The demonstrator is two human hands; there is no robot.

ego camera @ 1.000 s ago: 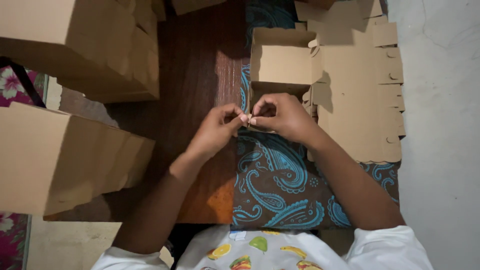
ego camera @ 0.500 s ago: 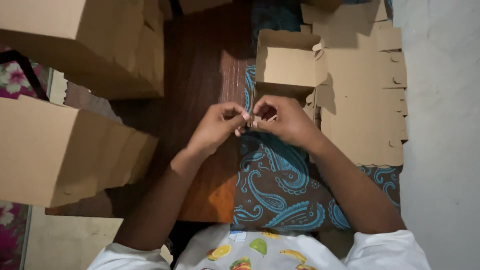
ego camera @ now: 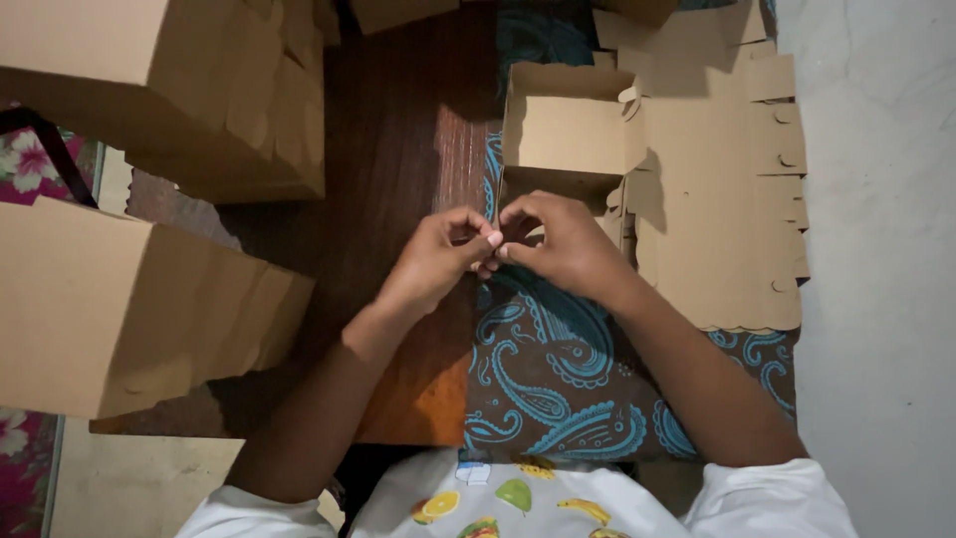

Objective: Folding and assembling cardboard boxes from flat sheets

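My left hand (ego camera: 436, 257) and my right hand (ego camera: 564, 244) meet over the seam between the dark wooden table (ego camera: 398, 139) and a blue paisley cloth (ego camera: 558, 374). Their fingertips are pinched together, touching each other. Whatever lies between them is too small or too hidden to make out. Just beyond the hands stands a partly folded brown cardboard box (ego camera: 570, 125), open at the top; my right hand lies against its near edge.
Flat die-cut cardboard sheets (ego camera: 722, 209) lie stacked to the right of the box. Two large piles of folded cardboard boxes (ego camera: 159, 80) (ego camera: 119, 309) fill the left side. A pale floor (ego camera: 876, 299) runs along the right.
Both hands stay pinched together in the same place in front of the box; only the fingers shift slightly. The box has not moved.
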